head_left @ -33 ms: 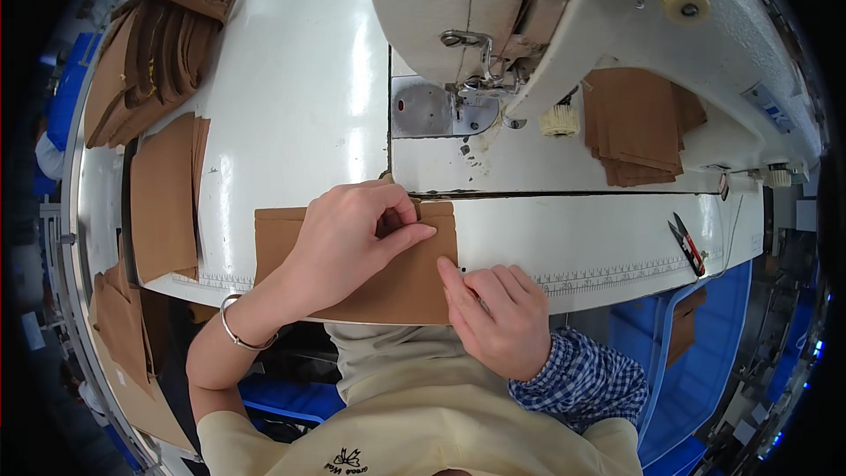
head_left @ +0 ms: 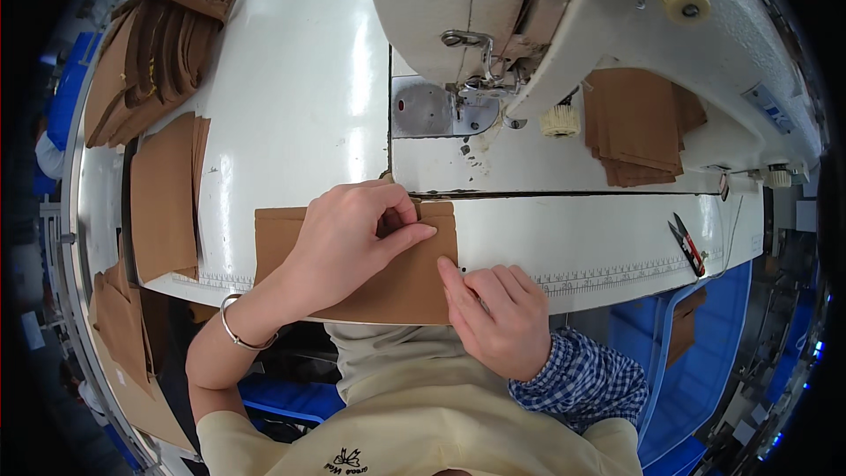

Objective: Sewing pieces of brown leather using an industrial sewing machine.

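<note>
A rectangular brown fabric piece (head_left: 401, 286) lies at the front edge of the white table, with a fold line along its far side. Across its upper middle, my left hand (head_left: 345, 227) is closed, its thumb and curled fingers pinching near the far edge. At the piece's right edge, my right hand (head_left: 500, 316) is closed too. Its index fingertip presses that edge while the other fingers curl in; what lies under them is hidden.
Ahead stands a sewing machine (head_left: 467, 18). Brown fabric stacks lie at the left (head_left: 163, 198) and under the machine arm (head_left: 633, 123). Thread snips (head_left: 686, 245) rest at the right, above a blue bin (head_left: 705, 361). A ruler strip (head_left: 608, 275) runs along the front edge.
</note>
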Motion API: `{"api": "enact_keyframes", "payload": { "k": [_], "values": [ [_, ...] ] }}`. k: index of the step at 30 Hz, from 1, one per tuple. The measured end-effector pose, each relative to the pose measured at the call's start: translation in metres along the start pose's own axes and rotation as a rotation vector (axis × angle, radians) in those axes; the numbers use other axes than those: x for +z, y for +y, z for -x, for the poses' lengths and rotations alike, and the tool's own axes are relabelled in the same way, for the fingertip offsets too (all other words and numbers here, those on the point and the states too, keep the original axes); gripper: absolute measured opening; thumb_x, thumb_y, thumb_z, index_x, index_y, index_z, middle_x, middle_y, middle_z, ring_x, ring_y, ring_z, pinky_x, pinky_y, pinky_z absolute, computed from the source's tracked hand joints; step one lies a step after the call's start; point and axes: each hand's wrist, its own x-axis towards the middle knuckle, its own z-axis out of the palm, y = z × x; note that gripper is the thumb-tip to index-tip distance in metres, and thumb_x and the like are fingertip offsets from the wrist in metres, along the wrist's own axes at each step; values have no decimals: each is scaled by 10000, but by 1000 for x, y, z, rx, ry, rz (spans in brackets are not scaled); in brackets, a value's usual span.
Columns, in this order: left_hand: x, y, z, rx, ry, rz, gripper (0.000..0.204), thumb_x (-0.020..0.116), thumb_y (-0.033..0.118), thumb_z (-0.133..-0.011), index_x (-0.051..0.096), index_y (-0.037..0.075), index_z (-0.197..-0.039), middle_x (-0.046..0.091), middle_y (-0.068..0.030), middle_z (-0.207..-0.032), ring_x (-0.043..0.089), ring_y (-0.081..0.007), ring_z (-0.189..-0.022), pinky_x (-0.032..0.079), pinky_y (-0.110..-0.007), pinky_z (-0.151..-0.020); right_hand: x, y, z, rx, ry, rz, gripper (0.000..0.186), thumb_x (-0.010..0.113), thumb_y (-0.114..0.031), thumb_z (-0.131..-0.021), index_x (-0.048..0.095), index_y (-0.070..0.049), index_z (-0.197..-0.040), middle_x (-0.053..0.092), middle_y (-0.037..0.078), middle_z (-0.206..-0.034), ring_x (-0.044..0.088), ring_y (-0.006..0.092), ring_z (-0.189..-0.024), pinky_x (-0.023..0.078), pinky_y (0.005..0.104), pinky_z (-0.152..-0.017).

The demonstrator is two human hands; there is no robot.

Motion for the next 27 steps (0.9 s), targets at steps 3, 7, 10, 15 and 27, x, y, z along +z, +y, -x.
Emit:
{"api": "enact_keyframes", "payload": {
  "k": [3,7,10,15,27],
  "values": [
    [1,1,0,-11,-20,-40,200,780,132,-831,638,-6,-809,616,-33,-700,514,-90,-581,456,-252,-566,0,0,2,-10,-26,37,382,656,-25,-749,664,76,-1118,482,47,-802,508,167,-689,426,288,-590],
    [13,-1,0,289,185,-132,180,771,51,-774,628,0,-871,645,-64,-877,577,-178,-713,480,-298,-613,0,1,0,-75,-1,143,348,635,-39,-779,666,82,-1103,614,108,-1002,536,198,-826,430,276,-608],
    [22,-15,11,688,210,-300,272,734,-8,-716,660,-13,-978,655,-93,-1071,624,-268,-925,524,-338,-714,-3,-1,1,-92,-33,217,346,648,-83,-791,670,81,-1094,615,155,-1175,530,211,-914,434,277,-636],
    [33,-19,27,671,206,-478,386,713,33,-775,658,-52,-1148,630,-151,-1242,620,-309,-1142,545,-366,-935,-8,3,-5,-95,-112,251,370,659,-131,-801,664,81,-1104,600,145,-1221,532,209,-936,446,301,-684],
    [8,-35,-59,747,334,-464,361,695,61,-817,657,-35,-1163,632,-117,-1233,602,-268,-1151,518,-339,-966,-4,72,-66,-64,-109,151,424,663,-112,-798,646,-2,-1207,612,84,-1257,593,235,-971,504,363,-808]
  ]
}}
